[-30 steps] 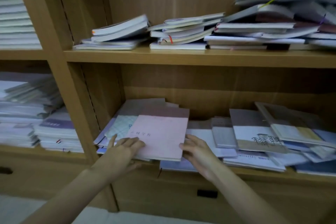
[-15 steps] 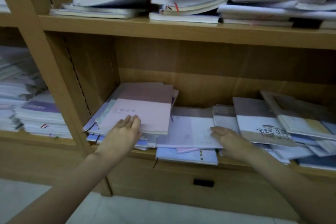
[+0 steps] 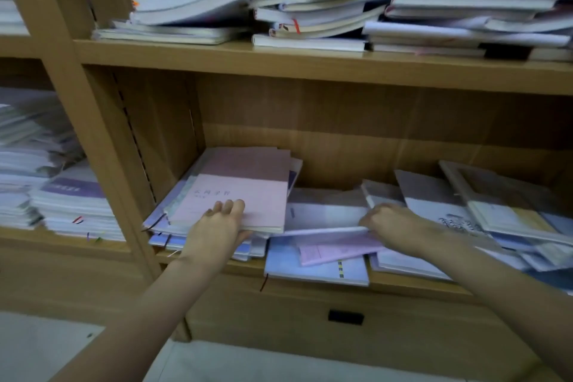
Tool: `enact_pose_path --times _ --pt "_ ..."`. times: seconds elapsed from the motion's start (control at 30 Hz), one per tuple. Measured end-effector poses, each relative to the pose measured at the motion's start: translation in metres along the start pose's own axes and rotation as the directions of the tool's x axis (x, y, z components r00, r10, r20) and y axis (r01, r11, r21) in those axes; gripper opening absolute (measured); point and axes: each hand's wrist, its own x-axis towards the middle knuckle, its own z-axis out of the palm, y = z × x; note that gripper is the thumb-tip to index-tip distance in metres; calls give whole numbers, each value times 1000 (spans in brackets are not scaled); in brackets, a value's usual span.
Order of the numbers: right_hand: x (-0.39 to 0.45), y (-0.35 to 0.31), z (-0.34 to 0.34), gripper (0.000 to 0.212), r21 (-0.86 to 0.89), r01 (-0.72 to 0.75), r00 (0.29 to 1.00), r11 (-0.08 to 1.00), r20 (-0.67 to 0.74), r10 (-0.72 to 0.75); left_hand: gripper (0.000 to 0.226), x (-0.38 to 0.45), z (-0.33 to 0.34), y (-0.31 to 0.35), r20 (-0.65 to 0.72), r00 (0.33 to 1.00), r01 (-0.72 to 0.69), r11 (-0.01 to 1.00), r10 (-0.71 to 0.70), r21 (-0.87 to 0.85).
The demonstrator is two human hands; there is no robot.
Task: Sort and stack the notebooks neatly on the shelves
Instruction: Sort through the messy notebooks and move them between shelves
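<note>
— While our left hand [image 3: 217, 231] is resting on the pink notebook [image 3: 238, 195], what is our right hand [image 3: 392, 225] doing?

— We are pinching the front edge of the pale notebook [image 3: 322, 215] next to it. Our right fingers [image 3: 367, 220] are curled round that edge. Our left fingers [image 3: 229, 206] are lying straight on the pink cover, and the thumb seems to be tucking under the front edge.

— Where are the notebooks sitting?

— They are all lying on the lower shelf [image 3: 403, 284]. The pink one is topping a pile at the left wall. The pale one is lying just beside that pile, over a purple sheet [image 3: 335, 250] and a blue notebook [image 3: 313, 270].

— How are we doing this step well?

— We are thinking we should lift only the pale one, slowly, so the loose sheet under it is not sliding off the shelf. We are holding the pink pile down so it is not tipping. Then we are lining up the edges.
</note>
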Motion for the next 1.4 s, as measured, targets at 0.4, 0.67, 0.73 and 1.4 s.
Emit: enact_pose_path --times 0.4,0.67,0.73,1.4 --pt "-111 43 -121 23 206 -101 796 973 -570 203 74 -16 35 -7 -181 983 -39 987 10 -158" --pt "-49 -40 -111 29 112 -227 631 968 -740 233 95 -45 55 -18 -297 954 -108 978 51 -179" --pt "-23 -66 -108 38 93 -188 661 978 -724 196 87 -51 52 -22 -311 949 -119 971 50 -206" --pt "49 -70 -23 15 955 -73 876 -289 200 439 59 -49 59 -62 -422 907 -108 965 -2 -238"
